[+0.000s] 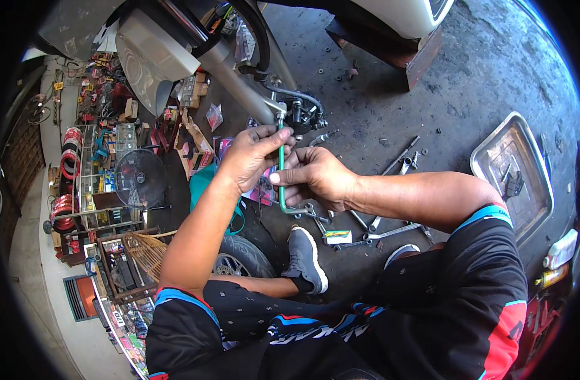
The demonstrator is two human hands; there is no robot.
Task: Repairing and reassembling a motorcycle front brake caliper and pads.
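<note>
A green L-shaped wrench (281, 193) stands lengthwise between my hands, its upper end at a bolt on the foot of a silver fork leg (240, 81). My left hand (250, 152) pinches the shaft close to that bolt. Lower down, my right hand (325, 178) has thumb and fingers closed on the same shaft, above its bend. A black brake caliper (299, 115) with a hose sits just right of the fork's foot. Whether the wrench's tip is fully seated on the bolt, I cannot tell.
Several wrenches (391, 232) and a small yellow-and-white box (338, 237) lie on the dark floor. At right is a metal tray (543, 183) with a dark part in it. A wheel (248, 253) lies by my left foot; a fan (140, 179) and shelves of parts stand left.
</note>
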